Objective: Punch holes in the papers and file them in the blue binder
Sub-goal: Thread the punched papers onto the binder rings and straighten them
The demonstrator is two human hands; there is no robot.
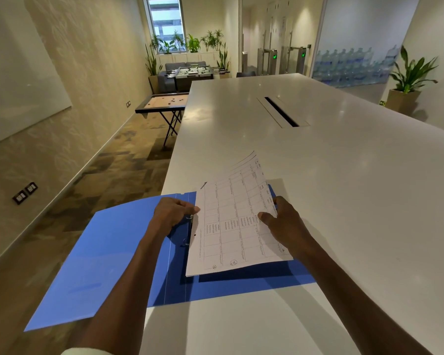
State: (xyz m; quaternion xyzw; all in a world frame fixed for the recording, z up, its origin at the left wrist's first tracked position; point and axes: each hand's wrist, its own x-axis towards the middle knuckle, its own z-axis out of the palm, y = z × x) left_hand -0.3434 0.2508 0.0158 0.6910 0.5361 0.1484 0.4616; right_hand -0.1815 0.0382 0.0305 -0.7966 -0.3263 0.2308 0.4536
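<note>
Long white bench fills the right and centre of the frame, running away toward the upper middle; a dark cable slot is set into its top in the upper centre.

Blue binder lies open at the bench's near left corner, lower left of centre. Its left cover juts out past the bench edge over the carpeted floor; its right cover lies flat on the bench under the papers.

Papers, a thin stack printed with a table grid, sit in the lower middle of the frame, held tilted above the binder's right half. The far corner lifts toward the upper right; the near edge casts a dark shadow on the blue cover. One punched hole shows near the left margin.

Right hand grips the right edge of the papers, thumb on top, fingers curled underneath.

Left hand is at the top left corner of the papers, fingers curled and pinching the sheet edge just above the binder's spine.

Metal rings stand at the spine, partly hidden by the left hand and the paper edge; whether they are open I cannot tell.

Background, upper frame: carrom board on folding legs, foosball table, potted plants, window.
</note>
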